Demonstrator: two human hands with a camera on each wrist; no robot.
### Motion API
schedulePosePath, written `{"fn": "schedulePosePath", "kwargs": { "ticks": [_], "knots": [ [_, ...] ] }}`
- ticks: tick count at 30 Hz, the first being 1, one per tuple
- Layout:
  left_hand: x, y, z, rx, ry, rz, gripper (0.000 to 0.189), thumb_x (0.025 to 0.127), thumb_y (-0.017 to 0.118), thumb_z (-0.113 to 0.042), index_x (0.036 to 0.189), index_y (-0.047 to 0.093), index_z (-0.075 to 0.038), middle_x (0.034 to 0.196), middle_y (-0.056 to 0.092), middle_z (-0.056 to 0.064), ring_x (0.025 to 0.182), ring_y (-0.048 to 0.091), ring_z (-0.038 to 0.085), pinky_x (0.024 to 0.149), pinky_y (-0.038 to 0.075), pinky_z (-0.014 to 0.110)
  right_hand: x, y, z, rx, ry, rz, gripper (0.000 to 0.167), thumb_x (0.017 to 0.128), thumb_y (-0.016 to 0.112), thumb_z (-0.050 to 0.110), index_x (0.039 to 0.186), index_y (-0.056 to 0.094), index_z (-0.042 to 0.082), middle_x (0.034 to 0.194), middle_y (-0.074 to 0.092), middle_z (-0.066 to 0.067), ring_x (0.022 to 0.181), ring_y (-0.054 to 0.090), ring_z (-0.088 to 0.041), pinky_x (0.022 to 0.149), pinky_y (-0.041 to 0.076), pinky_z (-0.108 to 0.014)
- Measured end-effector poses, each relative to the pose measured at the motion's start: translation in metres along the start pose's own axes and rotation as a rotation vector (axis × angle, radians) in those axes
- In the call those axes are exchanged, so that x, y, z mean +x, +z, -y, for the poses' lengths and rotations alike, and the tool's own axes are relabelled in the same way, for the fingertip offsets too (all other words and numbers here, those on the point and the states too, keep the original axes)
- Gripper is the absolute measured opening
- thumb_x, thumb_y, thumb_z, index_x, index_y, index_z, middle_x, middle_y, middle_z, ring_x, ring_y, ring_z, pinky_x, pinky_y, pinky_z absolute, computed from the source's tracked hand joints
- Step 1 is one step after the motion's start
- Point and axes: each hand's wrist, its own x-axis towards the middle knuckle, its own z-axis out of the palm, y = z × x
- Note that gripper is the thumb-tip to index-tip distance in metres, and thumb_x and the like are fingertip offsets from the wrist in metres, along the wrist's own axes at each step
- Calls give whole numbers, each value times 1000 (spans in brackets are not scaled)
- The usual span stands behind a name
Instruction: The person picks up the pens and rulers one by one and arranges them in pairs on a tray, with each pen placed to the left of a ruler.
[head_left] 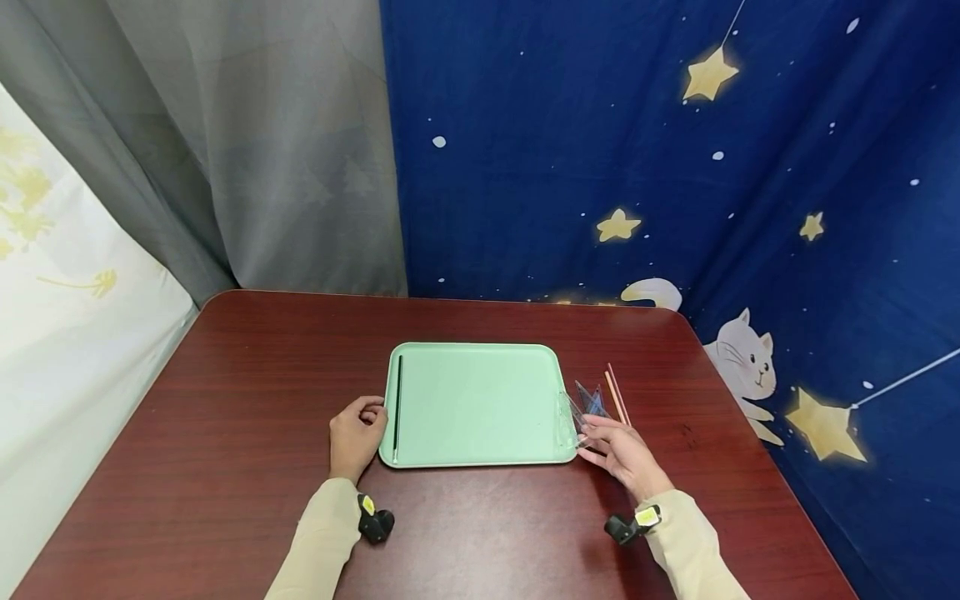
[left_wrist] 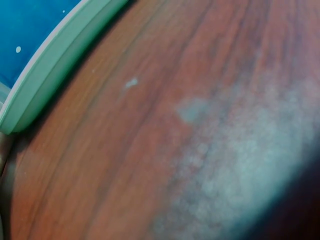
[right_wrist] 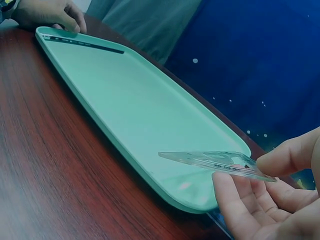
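Observation:
A light green tray [head_left: 480, 404] lies on the dark red-brown table. My left hand [head_left: 358, 435] rests at its left rim, fingers loosely bent, fingertips right at the edge; the right wrist view shows this hand [right_wrist: 52, 14] beside the tray's far end. Along the left side inside the tray lies a thin black stick, like a pencil [head_left: 398, 408]. With thumb and fingers my right hand [head_left: 618, 454] pinches a clear plastic set square [right_wrist: 215, 162], printed with small marks, over the tray's right end. The left wrist view catches mostly tabletop and the tray's rim [left_wrist: 55, 60].
Beyond my right hand lie bluish clear triangular pieces [head_left: 593, 402] and two thin pinkish sticks [head_left: 617, 396]. The table [head_left: 262, 358] ends at a grey curtain [head_left: 300, 150] and a blue star-printed curtain [head_left: 525, 150].

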Motion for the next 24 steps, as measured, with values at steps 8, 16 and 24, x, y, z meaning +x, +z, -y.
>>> {"fn": "schedulePosePath", "kwargs": {
  "ticks": [8, 16, 24],
  "knots": [
    [0, 1, 1, -7, 4, -1, 13, 81, 63, -6, 91, 72, -7, 73, 67, 3, 62, 53, 4, 58, 41, 13, 3, 8, -2, -14, 6, 35, 56, 93, 42, -2, 145, 23, -11, 137, 35, -23, 94, 58, -9, 83, 51, -29],
    [0, 0, -1, -4, -1, 7, 13, 82, 63, -7, 91, 72, -8, 72, 66, 3, 62, 53, 5, 59, 42, 15, 3, 16, -5, 9, 3, 23, 58, 90, 41, -6, 145, 25, -10, 144, 29, -27, 113, 51, -18, 85, 51, -30],
    [0, 0, -1, 5, -7, 7, 13, 82, 63, -7, 92, 72, -8, 72, 66, 3, 61, 52, 3, 59, 42, 15, 6, 24, -8, 42, 8, 27, 58, 88, 42, -8, 143, 27, -11, 139, 33, -24, 93, 56, -10, 84, 51, -31]
  ]
}}
